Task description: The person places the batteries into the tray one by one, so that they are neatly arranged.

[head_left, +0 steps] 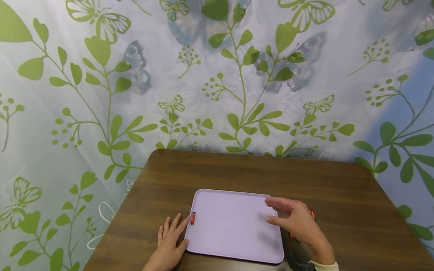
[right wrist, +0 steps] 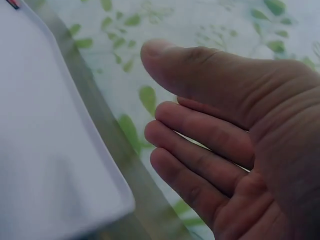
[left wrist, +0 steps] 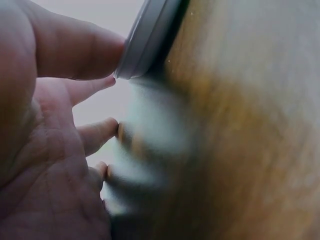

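A shallow lilac tray (head_left: 235,228) lies on the brown wooden table. One red battery (head_left: 193,218) rests inside it, along the left rim. My left hand (head_left: 170,245) is at the tray's left edge, its fingers spread on the table; in the left wrist view the thumb (left wrist: 80,47) touches the tray's rim (left wrist: 147,40). Over the tray's right edge hovers my right hand (head_left: 298,222), fingers extended and thumb apart, with nothing between them. To the right of the tray, more red batteries (head_left: 312,214) lie on the table, partly hidden behind the right hand.
The wooden table (head_left: 354,204) extends behind and to both sides of the tray. A curtain (head_left: 205,71) printed with green leaves and butterflies hangs behind the table. A dark band (head_left: 302,268) is around the right wrist.
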Tool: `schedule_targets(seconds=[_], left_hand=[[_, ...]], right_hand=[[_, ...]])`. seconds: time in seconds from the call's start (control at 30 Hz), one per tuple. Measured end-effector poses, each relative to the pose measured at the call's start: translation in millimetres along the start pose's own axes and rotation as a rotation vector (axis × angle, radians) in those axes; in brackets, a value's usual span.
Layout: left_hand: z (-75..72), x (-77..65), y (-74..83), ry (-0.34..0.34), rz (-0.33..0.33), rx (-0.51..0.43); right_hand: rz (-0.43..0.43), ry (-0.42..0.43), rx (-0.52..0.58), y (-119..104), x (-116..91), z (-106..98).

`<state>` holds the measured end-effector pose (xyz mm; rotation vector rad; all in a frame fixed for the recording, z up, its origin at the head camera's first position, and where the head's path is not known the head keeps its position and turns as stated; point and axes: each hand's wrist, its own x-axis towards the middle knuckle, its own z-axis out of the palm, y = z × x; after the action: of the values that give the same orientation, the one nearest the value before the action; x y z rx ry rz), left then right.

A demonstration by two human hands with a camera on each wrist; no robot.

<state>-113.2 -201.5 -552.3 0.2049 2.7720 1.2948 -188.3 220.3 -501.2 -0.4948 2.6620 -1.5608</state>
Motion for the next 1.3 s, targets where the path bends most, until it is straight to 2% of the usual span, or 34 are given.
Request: schedule_targets(seconds=[0.3,0.57,0.77,1.0,1.3], left_hand=[[-0.9,0.1,1.4,-0.017,-0.017,-0.01],[-1.1,1.2,1.1,-0.021,-0.027,-0.012],[-0.9,1.1,0.5,-0.009,-0.019,-0.002],[-1.7,0.3,0.9,-0.007,-0.019,-0.004],[-2.1,0.1,2.4,-0.011,-0.017,-0.005]], right_hand=[[0.052,0.076,-0.106,14,-33,-49],[0.108,0.11,-0.195,30,-60,-77],[0.189,0.075,-0.288,43,-74,-83],[0.161,0.056,-0.381,56,-80,-84],[0.154,0.021,-0.412,69,-76,-76]])
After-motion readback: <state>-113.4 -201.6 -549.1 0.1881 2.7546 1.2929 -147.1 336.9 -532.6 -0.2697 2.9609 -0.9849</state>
